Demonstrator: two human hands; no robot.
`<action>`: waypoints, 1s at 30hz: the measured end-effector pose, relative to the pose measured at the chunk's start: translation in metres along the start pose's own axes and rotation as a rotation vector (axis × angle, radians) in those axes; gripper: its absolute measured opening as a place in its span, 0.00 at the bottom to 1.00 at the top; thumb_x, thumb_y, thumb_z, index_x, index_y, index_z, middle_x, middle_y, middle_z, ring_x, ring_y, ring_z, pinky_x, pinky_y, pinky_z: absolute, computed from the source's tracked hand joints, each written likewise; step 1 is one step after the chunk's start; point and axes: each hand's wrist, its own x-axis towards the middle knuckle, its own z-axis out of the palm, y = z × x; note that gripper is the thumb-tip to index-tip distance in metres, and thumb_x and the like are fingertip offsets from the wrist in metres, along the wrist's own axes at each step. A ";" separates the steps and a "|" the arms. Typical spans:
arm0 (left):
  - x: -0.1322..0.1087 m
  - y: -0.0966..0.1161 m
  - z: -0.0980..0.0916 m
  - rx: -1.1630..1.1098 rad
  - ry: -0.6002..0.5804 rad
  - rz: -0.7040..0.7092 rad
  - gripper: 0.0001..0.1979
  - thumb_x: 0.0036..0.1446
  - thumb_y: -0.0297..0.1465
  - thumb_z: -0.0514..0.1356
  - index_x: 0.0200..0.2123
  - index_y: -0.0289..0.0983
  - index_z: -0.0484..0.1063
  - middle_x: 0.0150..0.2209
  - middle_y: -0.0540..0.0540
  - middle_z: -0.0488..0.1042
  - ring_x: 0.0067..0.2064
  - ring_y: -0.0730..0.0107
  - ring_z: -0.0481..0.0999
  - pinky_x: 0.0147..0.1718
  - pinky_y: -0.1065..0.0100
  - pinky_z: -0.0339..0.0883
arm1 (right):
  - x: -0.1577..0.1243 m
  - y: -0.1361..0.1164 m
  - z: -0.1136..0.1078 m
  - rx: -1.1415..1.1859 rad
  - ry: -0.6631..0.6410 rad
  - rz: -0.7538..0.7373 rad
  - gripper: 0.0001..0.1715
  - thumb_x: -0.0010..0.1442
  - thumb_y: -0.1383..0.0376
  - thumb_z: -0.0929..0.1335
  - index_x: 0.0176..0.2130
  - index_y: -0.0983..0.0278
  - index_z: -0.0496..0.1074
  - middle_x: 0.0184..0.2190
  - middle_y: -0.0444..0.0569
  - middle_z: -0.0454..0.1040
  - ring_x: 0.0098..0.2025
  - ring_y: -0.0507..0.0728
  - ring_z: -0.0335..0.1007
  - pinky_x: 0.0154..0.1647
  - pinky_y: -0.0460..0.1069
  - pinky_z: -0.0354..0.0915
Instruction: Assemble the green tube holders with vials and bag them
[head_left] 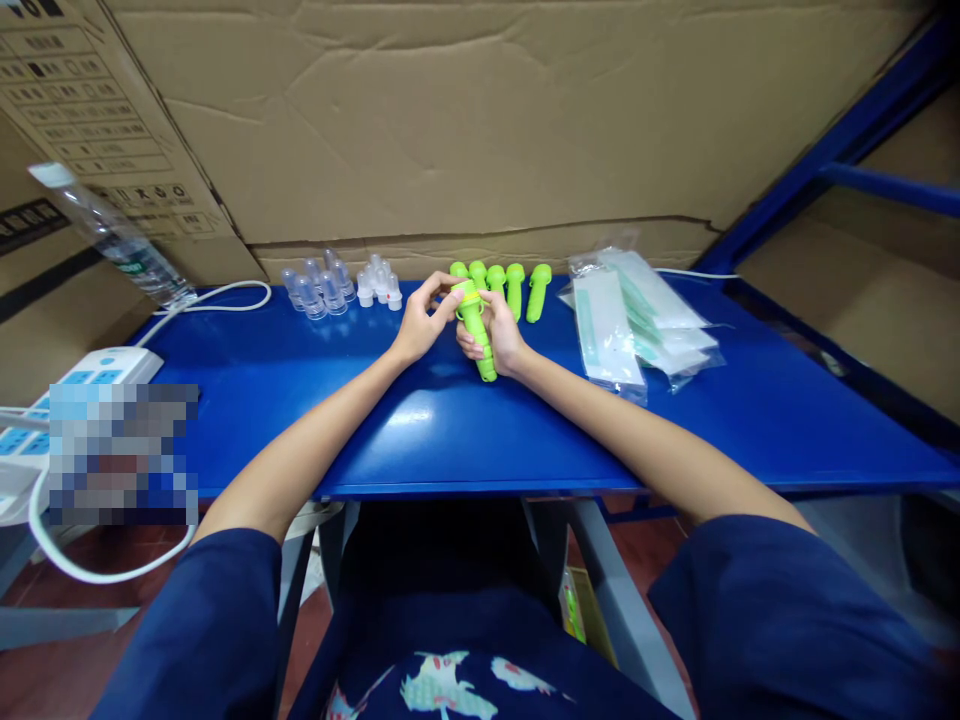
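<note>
Okay, our right hand point(504, 338) is wrapped around the green tube point(480, 340). The fingers are closed on its body and it tilts slightly, top end away from us, bottom end poking out below the palm. Our left hand point(418, 322) comes in from the other side, with thumb and fingertips point(450, 287) pinched narrow on the tube's top collar. So both hands are on the same part, just above the blue table point(450, 430). We can't tell if the bottom tip touches the surface. Directly behind the grip is a row of more green tubes point(517, 285), standing upright and close together, the nearest ones just beyond our knuckles. Behind and to the left of the grip there's a cluster of white-based caps point(379, 287), and further left a group of clear caps point(319, 288). To the right of the grip, near but not touching, lies a fanned stack of plastic sleeves point(637, 325). Well off to the left are a white cable point(217, 295), a power strip point(97, 372) at the table edge and a tilted water bottle point(112, 235). A cardboard wall point(480, 120) runs behind everything. Our dark blue sleeves point(217, 620) are nearest the camera, well back from the grip.
</note>
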 end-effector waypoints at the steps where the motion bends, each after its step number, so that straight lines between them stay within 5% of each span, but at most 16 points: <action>1: 0.000 0.000 0.000 -0.009 -0.001 0.000 0.31 0.67 0.62 0.56 0.49 0.39 0.76 0.45 0.41 0.82 0.39 0.65 0.82 0.33 0.66 0.74 | 0.001 0.001 -0.002 -0.005 -0.006 -0.012 0.36 0.72 0.35 0.53 0.39 0.59 0.67 0.13 0.38 0.55 0.13 0.50 0.41 0.13 0.44 0.43; 11: -0.001 0.002 -0.003 0.097 0.018 0.037 0.32 0.66 0.60 0.58 0.48 0.37 0.79 0.46 0.39 0.84 0.44 0.61 0.83 0.36 0.65 0.74 | 0.006 0.003 -0.005 -0.003 -0.013 0.023 0.38 0.70 0.32 0.55 0.31 0.59 0.60 0.13 0.40 0.56 0.13 0.48 0.45 0.12 0.43 0.46; 16: 0.000 -0.005 -0.005 0.163 0.085 0.023 0.31 0.69 0.59 0.55 0.51 0.38 0.77 0.48 0.40 0.84 0.48 0.61 0.84 0.39 0.65 0.76 | 0.012 0.013 -0.004 0.011 0.085 -0.056 0.25 0.78 0.48 0.55 0.39 0.61 0.65 0.22 0.45 0.70 0.20 0.52 0.65 0.22 0.46 0.66; 19: 0.003 -0.014 -0.011 0.180 0.181 0.022 0.32 0.68 0.61 0.54 0.53 0.40 0.76 0.50 0.39 0.83 0.48 0.61 0.84 0.39 0.65 0.76 | 0.017 0.025 -0.009 -0.174 0.106 -0.233 0.15 0.71 0.52 0.67 0.43 0.61 0.67 0.31 0.48 0.77 0.29 0.54 0.75 0.33 0.48 0.75; 22: 0.007 -0.021 -0.019 0.178 0.224 0.009 0.34 0.65 0.62 0.56 0.60 0.43 0.73 0.52 0.40 0.83 0.48 0.61 0.85 0.41 0.63 0.77 | 0.020 0.034 -0.018 -0.418 0.072 -0.367 0.28 0.59 0.52 0.75 0.52 0.60 0.66 0.42 0.52 0.81 0.40 0.58 0.81 0.44 0.54 0.79; 26: 0.009 -0.017 -0.026 0.249 0.139 0.025 0.37 0.67 0.63 0.51 0.65 0.45 0.72 0.56 0.39 0.82 0.54 0.57 0.84 0.49 0.59 0.77 | 0.023 0.037 -0.029 -0.617 -0.006 -0.417 0.41 0.55 0.47 0.76 0.60 0.59 0.64 0.51 0.58 0.81 0.54 0.66 0.81 0.60 0.64 0.76; 30: 0.012 -0.007 -0.033 0.417 0.101 0.104 0.35 0.73 0.59 0.43 0.65 0.45 0.74 0.61 0.40 0.80 0.63 0.54 0.78 0.65 0.51 0.68 | 0.028 0.032 -0.038 -0.696 0.041 -0.417 0.48 0.52 0.38 0.77 0.59 0.60 0.66 0.46 0.58 0.81 0.51 0.70 0.82 0.57 0.68 0.78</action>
